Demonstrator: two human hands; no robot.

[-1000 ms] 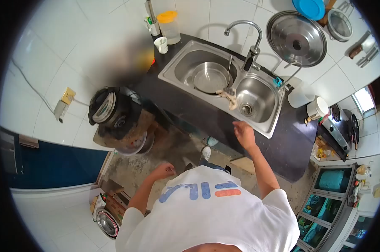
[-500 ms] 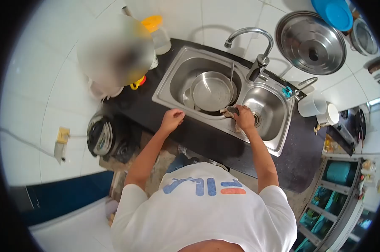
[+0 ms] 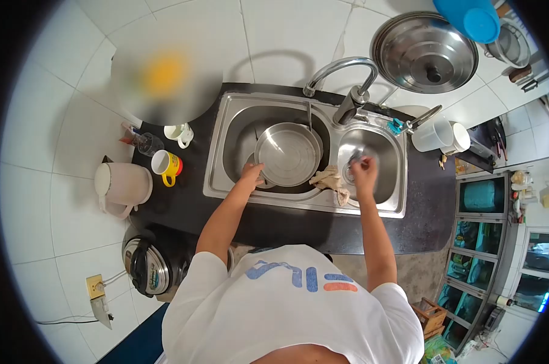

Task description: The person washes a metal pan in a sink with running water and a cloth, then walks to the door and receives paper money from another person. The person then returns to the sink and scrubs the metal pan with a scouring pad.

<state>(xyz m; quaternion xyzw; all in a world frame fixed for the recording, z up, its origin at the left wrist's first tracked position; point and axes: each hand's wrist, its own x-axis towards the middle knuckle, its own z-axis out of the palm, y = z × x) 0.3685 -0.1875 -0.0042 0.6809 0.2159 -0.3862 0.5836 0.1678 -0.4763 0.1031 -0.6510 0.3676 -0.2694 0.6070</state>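
A round metal pan lies in the large left basin, with another metal rim partly hidden beneath it. My left hand is at the pan's near-left side, over the basin's front edge. Its fingers look apart, though whether they touch the pan is unclear. Over the small right basin, my right hand is closed and slightly blurred, holding a small dark object whose kind I cannot make out. A crumpled beige cloth drapes over the divider and front rim between the basins.
A tall faucet and a smaller tap rise behind the sink. Plastic containers stand at right. Mugs, a kettle and a cooker are on the left. A large metal lid leans against the wall.
My right hand has moved away from the cloth to over the right basin with the dark object. My left hand has moved from the counter edge to the pan's side. The view has shifted.
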